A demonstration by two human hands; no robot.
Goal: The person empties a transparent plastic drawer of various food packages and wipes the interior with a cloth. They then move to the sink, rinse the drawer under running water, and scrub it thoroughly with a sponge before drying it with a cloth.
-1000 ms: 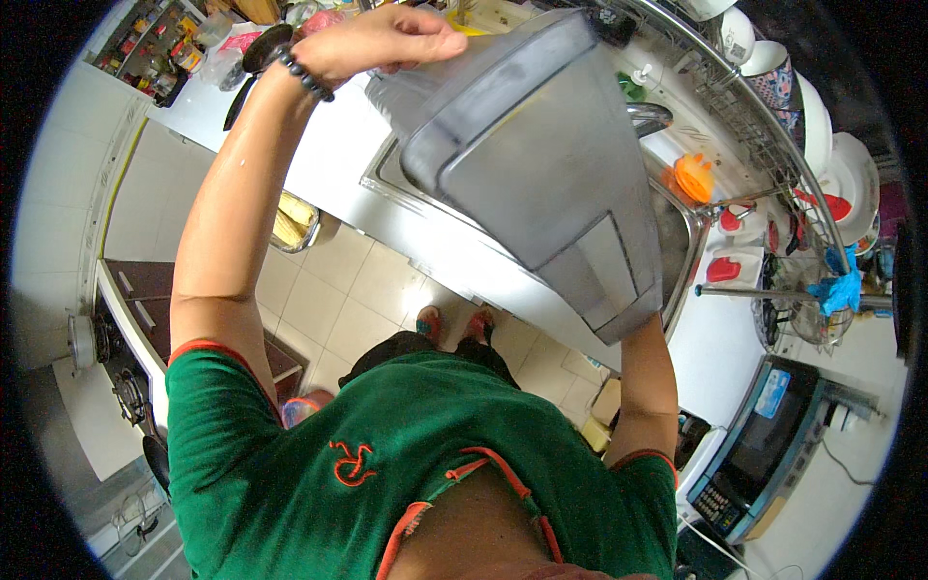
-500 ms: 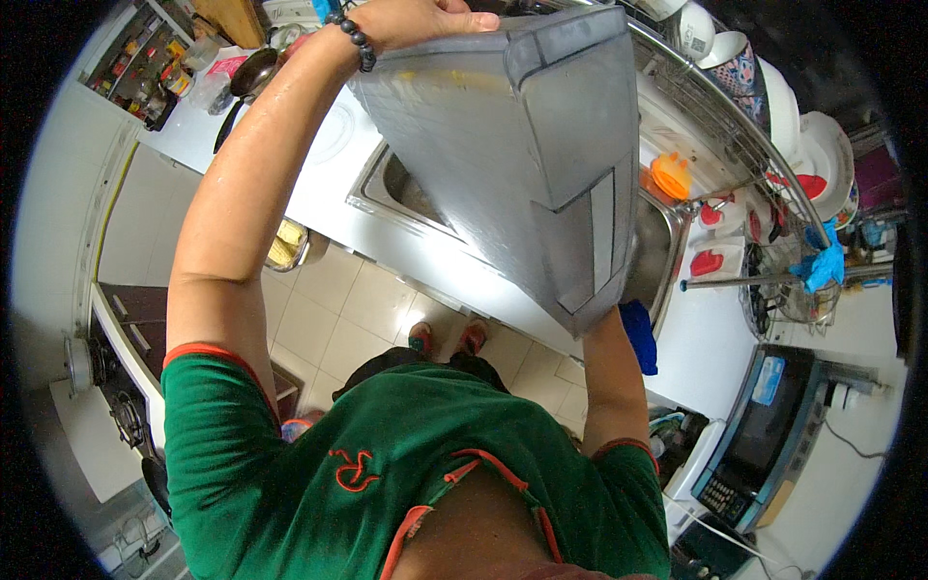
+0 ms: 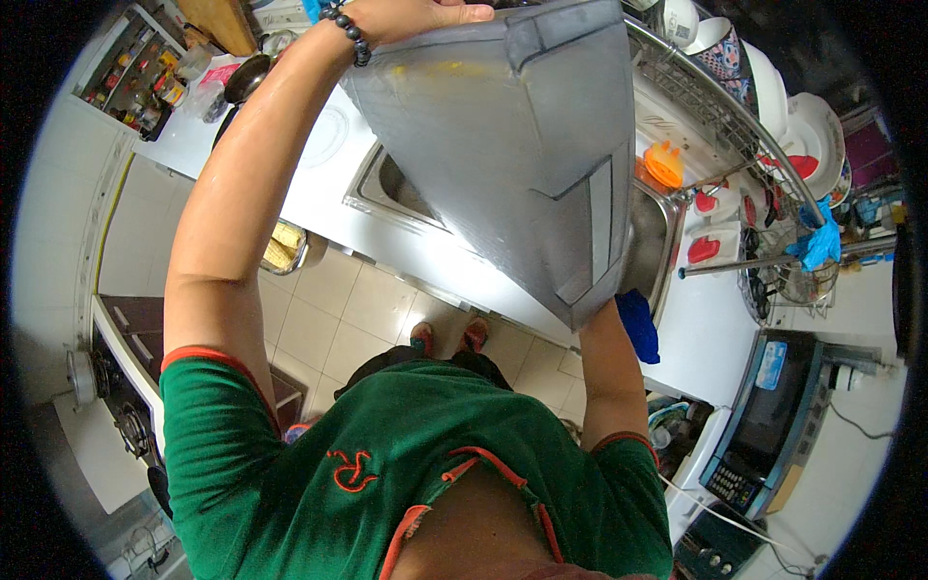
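Observation:
A large grey plastic bin (image 3: 464,135) is tilted up over the double sink (image 3: 372,188), its narrower end pointing down toward me. My left hand (image 3: 425,17), with a dark bead bracelet at the wrist, grips the bin's upper far edge; part of the hand is cut off by the top of the picture. Behind the bin's lower right side goes my right forearm (image 3: 611,372), and the bin hides that hand and its fingers. A yellowish smear shows on the bin near its upper edge. Beside my right wrist a blue cloth (image 3: 638,327) hangs over the counter's front edge.
A dish rack (image 3: 715,106) with bowls and plates curves along the right. An orange plastic item (image 3: 664,164) stands behind the sink. A microwave (image 3: 764,425) is at the right, a frying pan (image 3: 248,79) at the far left, a pot of corn (image 3: 283,246) below the counter.
The bin has shifted very slightly toward the left and up in the picture, with its tilt about the same. My left hand keeps its hold on the edge. The view has turned a little.

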